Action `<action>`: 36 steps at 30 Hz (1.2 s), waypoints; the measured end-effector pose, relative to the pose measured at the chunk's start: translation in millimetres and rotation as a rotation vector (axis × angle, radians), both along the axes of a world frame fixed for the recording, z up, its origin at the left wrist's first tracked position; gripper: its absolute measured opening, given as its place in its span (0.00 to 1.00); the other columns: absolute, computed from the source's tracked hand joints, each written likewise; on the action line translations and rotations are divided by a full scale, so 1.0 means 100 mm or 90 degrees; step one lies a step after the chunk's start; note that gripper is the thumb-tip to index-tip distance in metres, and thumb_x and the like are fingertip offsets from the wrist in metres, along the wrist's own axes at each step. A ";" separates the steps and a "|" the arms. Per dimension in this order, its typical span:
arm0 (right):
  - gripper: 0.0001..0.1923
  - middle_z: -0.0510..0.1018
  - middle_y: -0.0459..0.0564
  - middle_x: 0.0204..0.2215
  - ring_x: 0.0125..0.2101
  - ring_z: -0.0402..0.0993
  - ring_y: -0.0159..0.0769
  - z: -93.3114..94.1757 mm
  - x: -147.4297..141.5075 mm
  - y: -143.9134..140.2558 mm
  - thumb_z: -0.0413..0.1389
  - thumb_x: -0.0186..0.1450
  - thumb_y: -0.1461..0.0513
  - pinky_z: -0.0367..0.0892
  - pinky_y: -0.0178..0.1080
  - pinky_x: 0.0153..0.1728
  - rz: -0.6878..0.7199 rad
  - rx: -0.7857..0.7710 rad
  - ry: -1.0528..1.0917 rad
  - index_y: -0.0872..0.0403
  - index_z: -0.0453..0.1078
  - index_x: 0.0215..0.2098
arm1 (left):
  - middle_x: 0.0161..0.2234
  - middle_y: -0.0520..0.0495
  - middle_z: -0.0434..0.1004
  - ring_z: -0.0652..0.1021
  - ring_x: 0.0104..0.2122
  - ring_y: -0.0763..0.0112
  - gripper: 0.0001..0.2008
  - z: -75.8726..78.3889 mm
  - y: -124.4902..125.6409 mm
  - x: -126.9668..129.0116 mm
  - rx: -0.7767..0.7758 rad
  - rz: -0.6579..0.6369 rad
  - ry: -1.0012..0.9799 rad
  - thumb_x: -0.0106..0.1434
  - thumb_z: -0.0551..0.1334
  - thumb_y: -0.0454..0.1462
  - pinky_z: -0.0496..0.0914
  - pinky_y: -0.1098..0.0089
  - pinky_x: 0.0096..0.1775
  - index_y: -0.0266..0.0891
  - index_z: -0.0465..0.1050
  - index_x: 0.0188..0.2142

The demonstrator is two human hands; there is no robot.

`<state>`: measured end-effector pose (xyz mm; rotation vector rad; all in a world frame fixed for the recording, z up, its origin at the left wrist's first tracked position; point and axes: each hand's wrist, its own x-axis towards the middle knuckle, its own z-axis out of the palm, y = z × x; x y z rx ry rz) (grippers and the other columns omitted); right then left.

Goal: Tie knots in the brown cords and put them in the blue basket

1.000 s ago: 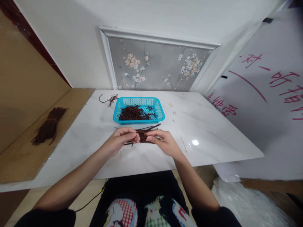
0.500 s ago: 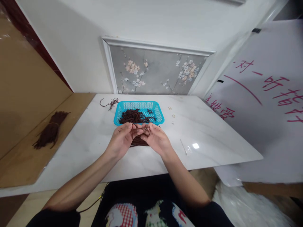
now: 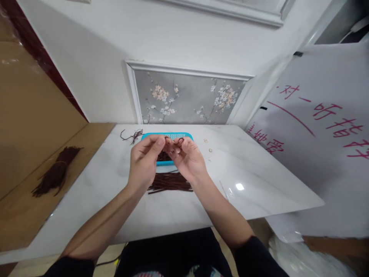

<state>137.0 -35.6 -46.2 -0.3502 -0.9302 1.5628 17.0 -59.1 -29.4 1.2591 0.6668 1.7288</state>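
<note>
Over the blue plastic basket [image 3: 167, 163], my left hand [image 3: 145, 156] and my right hand [image 3: 188, 156] pinch a thin dark brown strand [image 3: 181, 140] between them. Only short curved bits of it show at the fingertips; fingers hide the rest. Loose dark brown strands [image 3: 163, 157] lie in the basket, largely covered by my hands. Nearer me on the white table, a row of straightened dark brown strands [image 3: 170, 182] lies side by side, below both wrists.
A bundle of brown strands [image 3: 59, 169] tied with a band rests on the cardboard [image 3: 72, 196] at left. Some curly strands [image 3: 135, 135] lie left of the basket. Rubber bands [image 3: 210, 150] sit to its right. A whiteboard [image 3: 311, 165] stands at right.
Both hands have risen relative to the basket and the row of strands, still pinching the strand. The row now shows more fully, and the view has tilted up.
</note>
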 end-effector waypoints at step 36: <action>0.11 0.83 0.42 0.26 0.26 0.77 0.32 0.27 -0.10 0.26 0.73 0.47 0.55 0.78 0.40 0.33 -0.172 0.061 -0.001 0.45 0.81 0.28 | 0.33 0.51 0.80 0.78 0.33 0.75 0.07 0.12 0.37 0.09 0.327 0.270 0.170 0.63 0.66 0.32 0.75 0.75 0.31 0.46 0.82 0.38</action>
